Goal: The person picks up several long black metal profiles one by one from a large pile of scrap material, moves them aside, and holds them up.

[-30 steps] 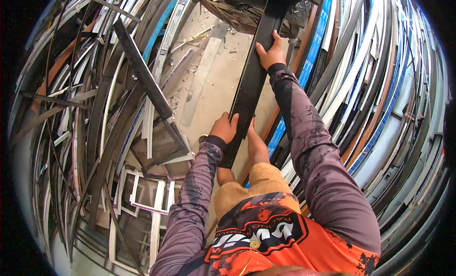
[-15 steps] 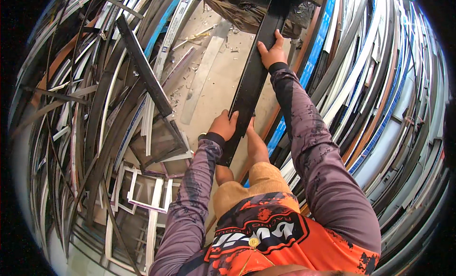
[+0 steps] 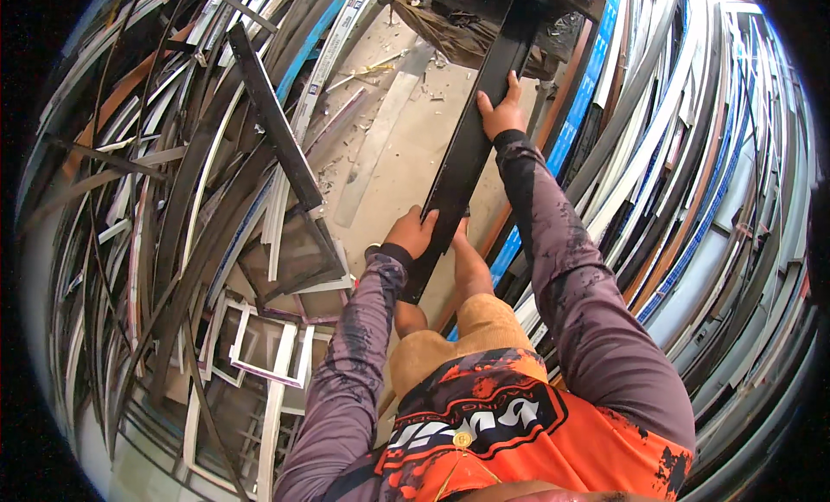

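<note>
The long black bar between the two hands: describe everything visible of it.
The long, flat, straight-sided black bar looks like coated metal, with faint pale scuffs and a small step on its right edge near the closer end. It slants from lower left to upper right, above the pale floor and the person's lower legs. The left hand holds its left edge near the closer end; the right hand holds its right edge farther up. Its far end meets dark clutter; contact there is unclear.
</note>
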### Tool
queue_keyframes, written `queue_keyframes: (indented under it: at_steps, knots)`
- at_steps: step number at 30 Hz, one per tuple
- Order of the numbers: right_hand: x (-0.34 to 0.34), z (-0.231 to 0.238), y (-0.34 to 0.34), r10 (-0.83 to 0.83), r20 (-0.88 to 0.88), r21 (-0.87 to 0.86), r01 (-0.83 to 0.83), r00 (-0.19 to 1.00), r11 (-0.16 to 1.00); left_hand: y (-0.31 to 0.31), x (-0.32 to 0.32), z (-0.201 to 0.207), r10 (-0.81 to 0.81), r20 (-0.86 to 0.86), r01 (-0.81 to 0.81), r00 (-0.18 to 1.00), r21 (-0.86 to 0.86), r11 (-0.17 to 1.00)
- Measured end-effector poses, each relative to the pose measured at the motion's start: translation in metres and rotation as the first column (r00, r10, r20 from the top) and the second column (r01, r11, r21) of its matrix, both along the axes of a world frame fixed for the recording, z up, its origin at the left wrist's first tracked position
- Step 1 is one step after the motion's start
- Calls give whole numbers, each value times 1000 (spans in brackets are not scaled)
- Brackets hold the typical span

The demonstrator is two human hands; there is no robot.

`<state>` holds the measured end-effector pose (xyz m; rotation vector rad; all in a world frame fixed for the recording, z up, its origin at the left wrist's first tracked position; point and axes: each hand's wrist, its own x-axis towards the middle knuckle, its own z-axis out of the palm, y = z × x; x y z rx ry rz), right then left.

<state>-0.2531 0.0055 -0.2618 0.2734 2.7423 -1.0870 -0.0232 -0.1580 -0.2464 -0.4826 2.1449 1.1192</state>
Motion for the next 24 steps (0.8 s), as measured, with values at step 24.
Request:
queue_keyframes:
  at_steps: [24]
  knots:
    - [328, 181, -230, 33, -157, -741, -140, 987, 657, -202, 189, 212, -54, -678, 28, 733, -49, 998]
